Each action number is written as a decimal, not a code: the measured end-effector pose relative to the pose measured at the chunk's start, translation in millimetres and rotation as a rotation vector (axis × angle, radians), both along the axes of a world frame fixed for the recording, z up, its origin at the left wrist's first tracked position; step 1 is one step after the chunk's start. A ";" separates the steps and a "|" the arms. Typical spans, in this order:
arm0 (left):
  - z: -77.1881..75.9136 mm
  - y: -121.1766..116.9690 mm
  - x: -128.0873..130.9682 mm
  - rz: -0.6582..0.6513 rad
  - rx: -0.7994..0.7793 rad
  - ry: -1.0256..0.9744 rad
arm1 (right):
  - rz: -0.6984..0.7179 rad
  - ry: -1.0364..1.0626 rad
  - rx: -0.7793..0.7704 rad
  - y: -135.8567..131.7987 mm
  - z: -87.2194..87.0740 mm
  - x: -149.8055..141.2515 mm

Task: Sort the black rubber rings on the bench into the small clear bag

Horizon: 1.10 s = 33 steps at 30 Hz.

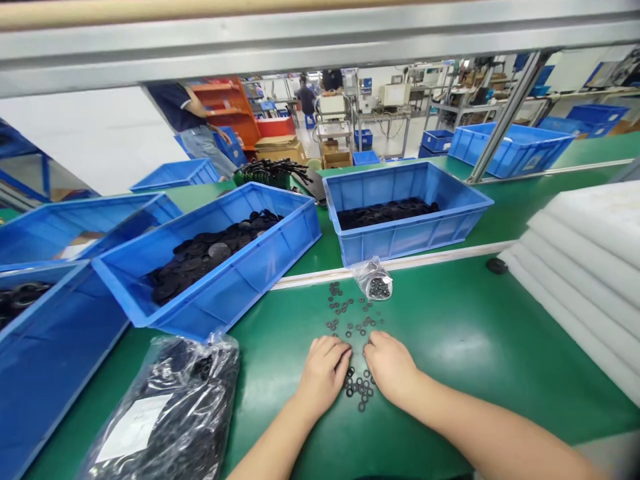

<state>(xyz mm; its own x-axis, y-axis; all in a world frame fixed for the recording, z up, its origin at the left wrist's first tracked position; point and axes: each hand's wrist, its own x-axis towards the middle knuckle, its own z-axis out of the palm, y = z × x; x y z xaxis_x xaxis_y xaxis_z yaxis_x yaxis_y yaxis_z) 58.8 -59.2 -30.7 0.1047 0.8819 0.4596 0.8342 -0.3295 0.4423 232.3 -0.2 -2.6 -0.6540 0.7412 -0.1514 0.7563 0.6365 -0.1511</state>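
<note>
Several small black rings (361, 385) lie loose on the green tabletop between my hands. My left hand (324, 373) rests at their left side, fingers bent and held together, thumb close to the rings. On their right, my right hand (391, 367) has its fingers curled down to the table. Whatever is under the fingertips of either hand is hidden. Farther from me, more black rings (343, 307) are scattered in a loose band. Beyond these sits a small clear plastic bag (379, 285) with small black pieces inside.
Blue bins of black discs stand behind, one at left (270, 260) and one at right (415, 241). A large clear bag (195, 407) of black parts lies front left. White foam sheets (595, 267) are stacked at right, near a black round piece (497, 265). A metal rail (320, 40) crosses above.
</note>
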 end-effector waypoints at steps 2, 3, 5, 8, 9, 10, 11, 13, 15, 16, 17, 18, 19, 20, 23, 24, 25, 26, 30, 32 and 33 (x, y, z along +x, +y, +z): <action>-1.3 1.0 -0.8 -0.001 -0.012 -0.003 | 0.018 -0.015 -0.005 -1.9 -0.3 0.5; -2.2 1.9 -2.0 -0.001 -0.012 -0.011 | 0.031 -0.011 -0.005 -3.0 -0.1 1.1; -4.4 4.5 -5.3 0.005 -0.009 -0.042 | 0.051 0.001 0.001 -4.8 0.3 2.4; -7.2 9.5 -12.5 0.068 0.004 -0.127 | 0.062 0.009 0.004 -4.5 -0.3 4.6; -7.9 11.2 -15.5 0.111 0.006 -0.159 | 0.061 0.008 0.000 -3.4 -0.7 5.6; -8.4 12.8 -18.8 0.161 0.008 -0.187 | 0.060 0.010 -0.010 -1.9 -1.1 6.8; -8.9 14.3 -22.2 0.215 0.010 -0.209 | 0.054 0.016 -0.024 -0.1 -1.3 8.1; -9.7 16.7 -28.6 0.305 0.012 -0.231 | 0.031 0.037 -0.063 3.8 -1.2 11.3; -10.4 18.2 -33.2 0.355 0.016 -0.250 | 0.003 0.061 -0.094 6.8 -0.6 14.2; -10.7 18.8 -34.5 0.367 0.011 -0.263 | -0.001 0.067 -0.100 7.5 -0.3 15.3; -11.1 19.2 -35.2 0.375 0.003 -0.278 | 0.005 0.066 -0.102 7.8 -0.2 16.0; -11.4 19.6 -35.5 0.379 -0.006 -0.295 | 0.021 0.057 -0.102 7.6 -0.3 16.3; -11.7 20.0 -35.4 0.382 -0.014 -0.312 | 0.042 0.045 -0.101 7.1 -0.5 16.3; -12.1 20.3 -35.3 0.385 -0.020 -0.328 | 0.063 0.029 -0.098 6.4 -0.8 15.9; -13.3 21.2 -35.3 0.384 -0.030 -0.352 | 0.093 -0.022 -0.080 5.1 -1.1 13.1; -13.6 21.3 -35.5 0.384 -0.032 -0.353 | 0.093 -0.038 -0.073 5.2 -0.7 11.9; -13.9 21.4 -35.8 0.384 -0.034 -0.352 | 0.092 -0.055 -0.068 5.4 0.1 10.5; -14.2 21.4 -36.1 0.382 -0.036 -0.350 | 0.092 -0.073 -0.066 5.5 0.9 9.0; -14.3 21.5 -36.1 0.367 -0.040 -0.336 | 0.092 -0.108 -0.074 3.1 3.8 3.8; -14.3 21.8 -35.8 0.364 -0.033 -0.329 | 0.074 -0.079 -0.068 1.6 4.3 3.6; -14.4 22.0 -35.9 0.363 -0.026 -0.327 | 0.056 -0.058 -0.061 2.2 4.6 4.7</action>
<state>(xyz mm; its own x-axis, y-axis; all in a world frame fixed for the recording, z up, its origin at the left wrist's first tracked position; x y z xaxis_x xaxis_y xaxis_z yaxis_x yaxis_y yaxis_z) 22.9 -37.2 -45.1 -0.3578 0.8462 0.3948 0.7091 -0.0288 0.7046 237.0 2.0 2.0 -0.6828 0.6921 -0.2341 0.7286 0.6688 -0.1480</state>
